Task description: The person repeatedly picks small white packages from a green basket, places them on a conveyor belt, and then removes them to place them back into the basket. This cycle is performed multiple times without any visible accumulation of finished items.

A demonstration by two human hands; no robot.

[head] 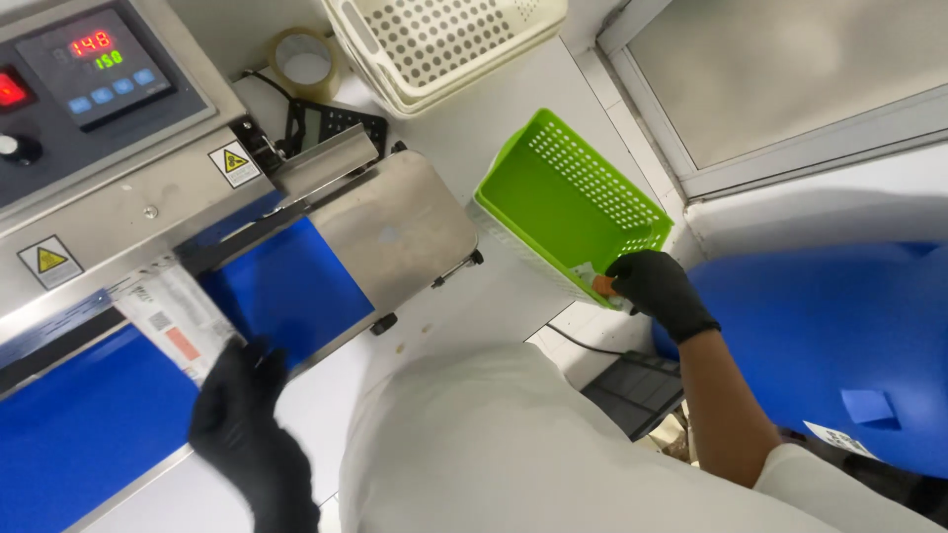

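Gripping the green perforated basket (568, 202) by its near rim, your right hand (660, 289) has its gloved fingers closed over the edge, tilting it right of the sealing machine (128, 197). Your left hand (242, 410) pinches a flat printed pouch (176, 318) on the machine's blue belt (286, 286). Beyond the machine sit a cream basket (444, 44) and a tape roll (304, 61); a blue drum (829, 336) crowds the green basket's right.

Packing station in a small production workshop

A steel band sealing machine (148, 197) with a blue conveyor belt (276, 286), a digital temperature panel (94, 64) (2 lit readouts) and 2 yellow warning stickers (234, 161) sits on a white bench (494, 128) beside perforated plastic baskets (568, 202).
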